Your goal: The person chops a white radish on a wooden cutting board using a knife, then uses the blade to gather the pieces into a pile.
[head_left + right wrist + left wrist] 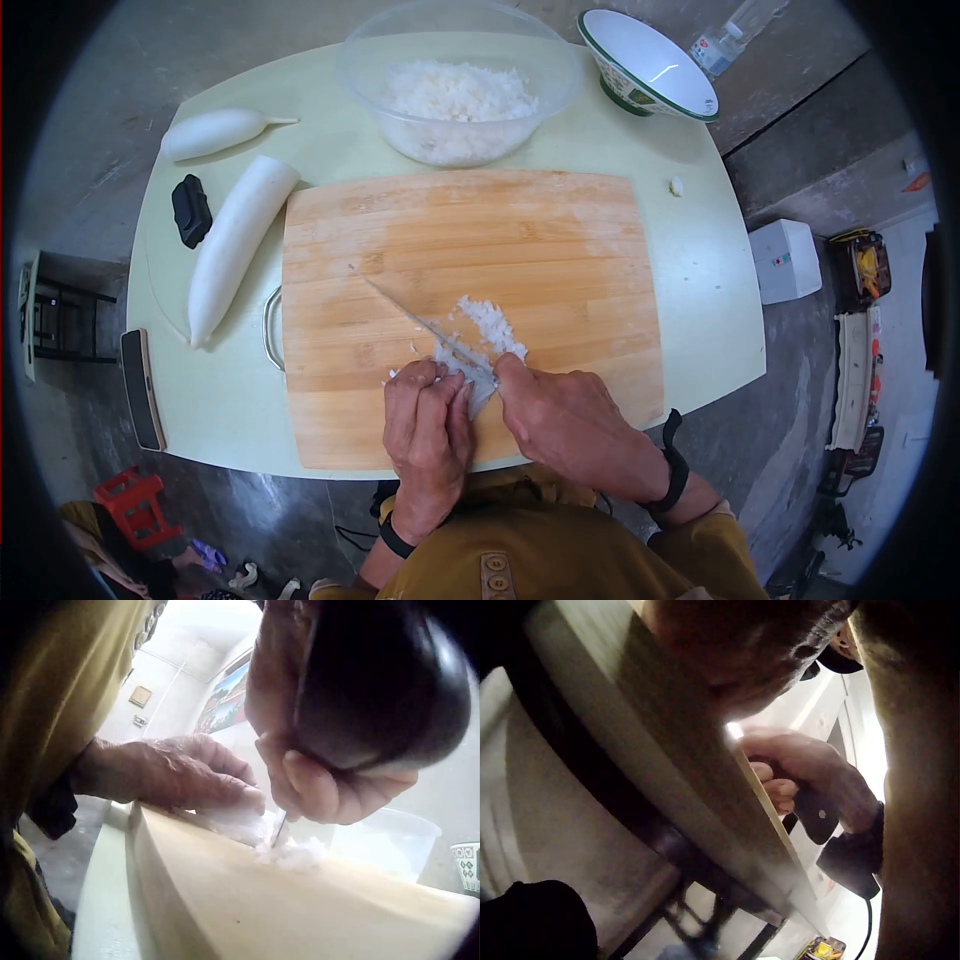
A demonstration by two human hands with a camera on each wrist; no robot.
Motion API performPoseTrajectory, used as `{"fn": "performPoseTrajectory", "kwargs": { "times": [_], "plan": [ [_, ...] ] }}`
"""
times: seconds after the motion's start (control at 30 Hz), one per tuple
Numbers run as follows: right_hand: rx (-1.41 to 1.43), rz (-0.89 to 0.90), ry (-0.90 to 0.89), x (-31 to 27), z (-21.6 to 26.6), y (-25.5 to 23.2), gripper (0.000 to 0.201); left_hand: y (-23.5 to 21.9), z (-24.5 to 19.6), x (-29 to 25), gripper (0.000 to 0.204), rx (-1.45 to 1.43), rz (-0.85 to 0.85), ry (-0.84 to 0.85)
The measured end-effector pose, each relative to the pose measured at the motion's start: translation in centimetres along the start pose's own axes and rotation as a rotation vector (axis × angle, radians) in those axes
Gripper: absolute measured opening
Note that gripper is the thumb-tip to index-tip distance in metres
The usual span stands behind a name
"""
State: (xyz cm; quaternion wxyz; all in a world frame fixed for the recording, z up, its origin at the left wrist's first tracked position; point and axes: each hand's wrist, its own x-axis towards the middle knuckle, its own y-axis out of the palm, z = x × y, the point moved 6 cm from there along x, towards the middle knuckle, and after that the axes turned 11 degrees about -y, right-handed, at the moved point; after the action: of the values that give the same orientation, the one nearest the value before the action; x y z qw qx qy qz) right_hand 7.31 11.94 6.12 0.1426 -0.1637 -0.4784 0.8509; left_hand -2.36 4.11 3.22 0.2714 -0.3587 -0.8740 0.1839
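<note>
A kitchen knife (425,325) is gripped by my right hand (575,420), its thin blade pointing to the far left over the wooden cutting board (560,250). In the right wrist view the thick black knife handle (382,682) fills the top right, with fingers wrapped round it. My left hand (428,420) holds thin white radish slices (480,388) down near the board's front edge, fingers bent right beside the blade. Shredded radish (492,325) lies on the far side of the blade. In the left wrist view, the left hand's work is mostly hidden behind the board's edge.
A clear plastic bowl (365,95) of white shreds stands behind the board, with a green-rimmed bowl (655,60) to its right. At the left are two whole white radishes (240,245), a black object (191,211) and a phone (142,390) on the table's edge.
</note>
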Motion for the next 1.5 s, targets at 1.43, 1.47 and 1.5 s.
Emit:
{"fn": "performPoseTrajectory", "kwargs": {
  "times": [1.43,1.47,1.5],
  "plan": [
    [0.131,-0.100,0.012,-4.2,1.3,-0.6,0.019,-0.2,0.0,-1.1,0.032,0.044,0.090,-0.004],
    [0.126,-0.117,0.017,-4.2,1.3,-0.6,0.018,-0.2,0.0,-1.1,0.031,0.049,0.071,0.009],
    [0.127,-0.117,0.018,-4.2,1.3,-0.5,0.018,-0.1,0.0,-1.0,0.031,0.050,0.072,0.009]
  ]
}}
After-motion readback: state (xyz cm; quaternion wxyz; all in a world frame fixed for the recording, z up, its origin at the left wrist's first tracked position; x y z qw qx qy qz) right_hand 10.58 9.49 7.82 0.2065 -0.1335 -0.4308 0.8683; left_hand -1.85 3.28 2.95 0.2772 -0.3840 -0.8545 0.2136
